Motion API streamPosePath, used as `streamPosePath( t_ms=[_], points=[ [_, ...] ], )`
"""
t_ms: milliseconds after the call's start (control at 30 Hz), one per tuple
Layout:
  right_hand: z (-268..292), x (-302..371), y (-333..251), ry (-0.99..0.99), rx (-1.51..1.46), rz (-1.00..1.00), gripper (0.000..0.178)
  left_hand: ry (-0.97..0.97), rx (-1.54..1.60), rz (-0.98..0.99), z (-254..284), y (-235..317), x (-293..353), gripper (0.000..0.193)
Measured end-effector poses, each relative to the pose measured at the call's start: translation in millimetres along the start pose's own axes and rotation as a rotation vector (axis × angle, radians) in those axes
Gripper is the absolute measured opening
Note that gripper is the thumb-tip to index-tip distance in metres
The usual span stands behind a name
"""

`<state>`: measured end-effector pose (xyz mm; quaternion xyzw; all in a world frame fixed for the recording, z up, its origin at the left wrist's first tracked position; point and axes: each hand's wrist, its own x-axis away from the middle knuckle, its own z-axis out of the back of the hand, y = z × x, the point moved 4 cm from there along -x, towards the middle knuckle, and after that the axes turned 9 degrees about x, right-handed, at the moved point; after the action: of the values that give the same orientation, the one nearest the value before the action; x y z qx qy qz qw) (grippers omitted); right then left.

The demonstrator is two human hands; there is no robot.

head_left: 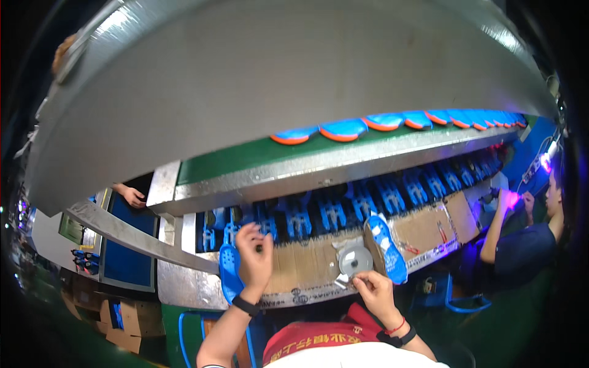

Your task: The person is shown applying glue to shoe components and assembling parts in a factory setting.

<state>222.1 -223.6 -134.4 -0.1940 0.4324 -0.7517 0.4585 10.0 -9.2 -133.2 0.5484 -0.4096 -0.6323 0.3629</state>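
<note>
My left hand [254, 257] is raised over the near edge of the cardboard, its fingers curled around a small dark thing that I cannot make out. A blue shoe-shaped piece with holes [230, 270] lies just left of that wrist. My right hand [375, 295] has thumb and forefinger pinched together at a small pale strip [342, 281]. Just beyond those fingertips a round grey reel [356, 260] lies flat on the cardboard. To its right, a blue shoe-shaped piece [388, 248] rests in an open box.
Blue clamp-like fixtures [333, 214] line the machine behind the cardboard [300, 264]. Blue-and-orange pieces [343, 130] sit on the green belt above. Red-handled pliers [410, 248] lie at right. A co-worker [521, 245] works at far right; another person's hand [132, 196] is at left.
</note>
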Motion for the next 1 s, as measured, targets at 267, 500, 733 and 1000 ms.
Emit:
streamPosePath(
  t_ms=[267,500,733,1000],
  points=[
    [-30.4,16.7,36.4,-0.149,0.239,-0.075,0.011,0.425,-0.957,0.758,236.4,-190.5,198.8,0.066],
    [-37.7,10.2,34.6,-0.187,0.276,-0.097,0.012,0.425,0.542,0.89,211.4,-146.8,167.0,0.036],
    [-26.7,2.0,-3.7,-0.179,0.093,-0.033,0.009,-0.064,0.479,0.918,68.1,-5.0,115.2,0.044],
    [-13.6,-7.0,-58.7,-0.014,0.096,0.422,0.015,-0.175,0.327,0.515,2.7,52.6,86.6,0.036]
  ],
)
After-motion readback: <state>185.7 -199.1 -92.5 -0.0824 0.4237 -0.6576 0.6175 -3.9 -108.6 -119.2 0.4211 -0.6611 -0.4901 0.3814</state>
